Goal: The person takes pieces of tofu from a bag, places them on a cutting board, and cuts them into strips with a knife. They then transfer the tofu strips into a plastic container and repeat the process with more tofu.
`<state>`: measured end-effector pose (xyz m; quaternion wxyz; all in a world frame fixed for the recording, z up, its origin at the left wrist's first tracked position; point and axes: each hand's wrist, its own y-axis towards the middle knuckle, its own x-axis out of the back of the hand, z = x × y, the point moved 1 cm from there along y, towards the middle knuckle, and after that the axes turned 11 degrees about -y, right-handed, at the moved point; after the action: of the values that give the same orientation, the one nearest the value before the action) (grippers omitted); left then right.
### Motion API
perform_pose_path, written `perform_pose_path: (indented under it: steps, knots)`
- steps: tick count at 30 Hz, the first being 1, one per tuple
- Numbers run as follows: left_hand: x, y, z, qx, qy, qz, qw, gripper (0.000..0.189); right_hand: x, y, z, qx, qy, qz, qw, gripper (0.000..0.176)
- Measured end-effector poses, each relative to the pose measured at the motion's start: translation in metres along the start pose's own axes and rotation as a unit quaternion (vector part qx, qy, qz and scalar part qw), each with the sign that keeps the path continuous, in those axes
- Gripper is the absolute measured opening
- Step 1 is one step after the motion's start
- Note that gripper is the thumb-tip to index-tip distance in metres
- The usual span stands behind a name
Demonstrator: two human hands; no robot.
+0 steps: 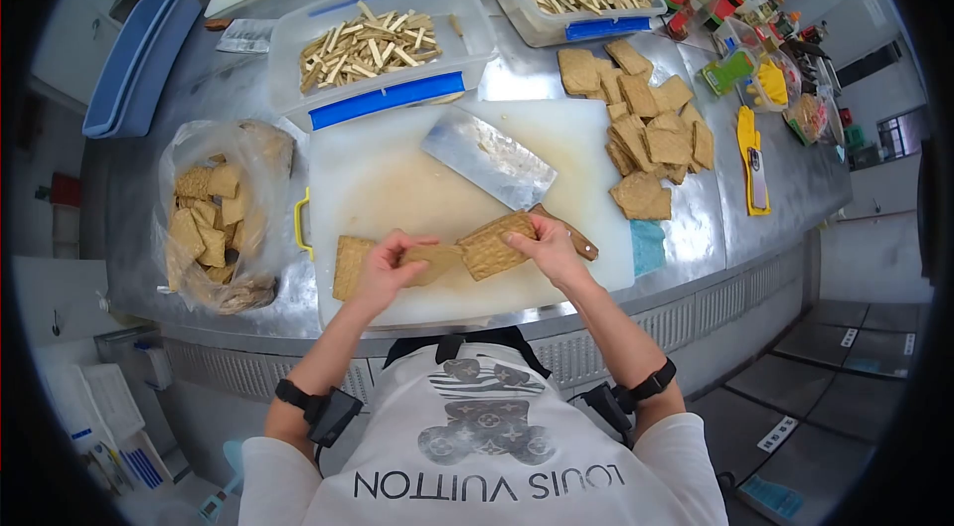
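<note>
And here the left hand point(394, 266) pinches a brown tofu slab point(434, 264), the right hand point(547, 246) grips a second, bumpy slab point(495, 249), the pair close together over the white cutting board point(363, 173)! A third slab point(351, 266) lies by the left hand, while the cleaver point(487, 156) rests beyond, its handle beside the right.

White short-sleeved shirt point(397, 456), grey bear-like print point(487, 430), black "LOUIS VUITTON" lettering point(424, 486); black arm straps point(653, 380), boxy black devices point(336, 417).
</note>
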<state>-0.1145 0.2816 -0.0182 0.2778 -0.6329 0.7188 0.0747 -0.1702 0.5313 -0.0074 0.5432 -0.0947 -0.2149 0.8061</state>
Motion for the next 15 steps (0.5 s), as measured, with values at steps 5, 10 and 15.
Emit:
perform_pose_path:
  steps: [5,10,15]
  knots:
    - [0.01,-0.009,-0.017,0.005,0.016,-0.093,0.996,0.046,0.007,-0.003,-0.005,0.019,0.022,-0.032,0.999,0.021]
    - [0.002,0.0,-0.015,-0.043,0.068,-0.089,0.993,0.061,0.002,-0.009,0.005,-0.005,0.001,0.025,1.0,0.025]
    - [-0.025,0.022,0.0,-0.05,-0.009,-0.07,0.996,0.052,-0.005,0.002,-0.006,0.108,-0.221,-0.001,0.969,0.038]
